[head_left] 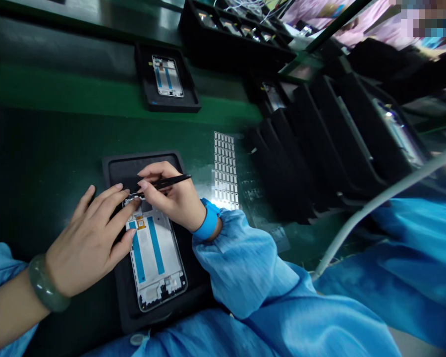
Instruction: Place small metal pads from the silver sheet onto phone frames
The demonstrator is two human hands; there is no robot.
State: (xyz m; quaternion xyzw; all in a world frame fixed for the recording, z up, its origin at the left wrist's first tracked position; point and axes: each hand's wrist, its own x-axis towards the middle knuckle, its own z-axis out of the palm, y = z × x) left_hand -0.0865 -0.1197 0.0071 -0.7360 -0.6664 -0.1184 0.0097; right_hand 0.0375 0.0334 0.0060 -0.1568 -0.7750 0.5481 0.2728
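Note:
A phone frame (152,253) with two blue strips and an orange flex cable lies in a black foam tray (113,168) in front of me. My left hand (91,235) rests with spread fingers over its upper left edge, the fingertips touching the top end. Pinched in my right hand (173,198) is a pair of black tweezers (167,182), pointing left toward that same top end. The tweezer tips are partly hidden among my fingers, and I cannot tell whether they hold anything. Right of the tray lies a sheet of small stickers (226,168).
Farther back, a second foam tray (173,105) holds another phone frame (169,77). A black divided box (230,54) with parts stands behind it. Upright black trays (301,148) crowd the right side, beside a grey curved tube (375,206). People in pink clothing show at the upper right.

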